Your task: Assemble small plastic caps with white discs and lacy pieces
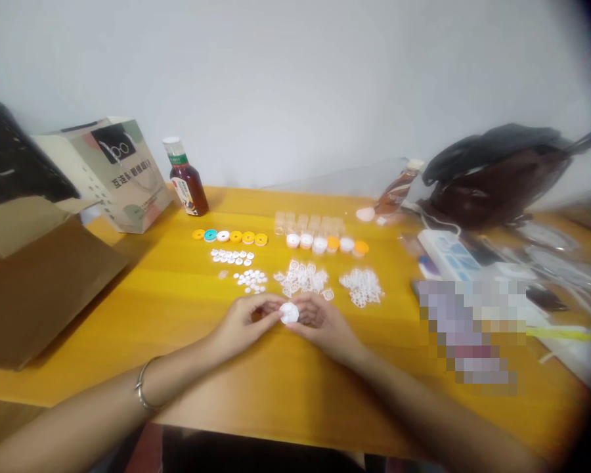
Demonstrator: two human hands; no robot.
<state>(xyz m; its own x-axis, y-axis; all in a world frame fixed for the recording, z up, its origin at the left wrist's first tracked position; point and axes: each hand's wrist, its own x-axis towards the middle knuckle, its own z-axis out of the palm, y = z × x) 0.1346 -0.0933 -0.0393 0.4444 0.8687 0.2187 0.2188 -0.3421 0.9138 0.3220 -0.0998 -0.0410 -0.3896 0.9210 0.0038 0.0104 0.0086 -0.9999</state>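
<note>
Both hands, left hand (249, 320) and right hand (320, 317), pinch one white cap (289, 313); bag (115, 172) lettering blurred, unreadable.

Left hand (243, 322) and right hand (320, 318) meet over the yellow counter (177, 309), both pinching one small white cap (289, 313). Behind them – piles of white lattice pieces (303, 278), white discs (250, 280), a row of coloured rings (229, 236), a brown bottle (187, 179).

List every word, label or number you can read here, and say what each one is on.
Paper gift bag: a dark logo panel and a line of Chinese characters, too blurred to quote.
Tea bottle: label unreadable.
Tilted bottle: label unreadable.
Nothing else carries legible text.
</note>
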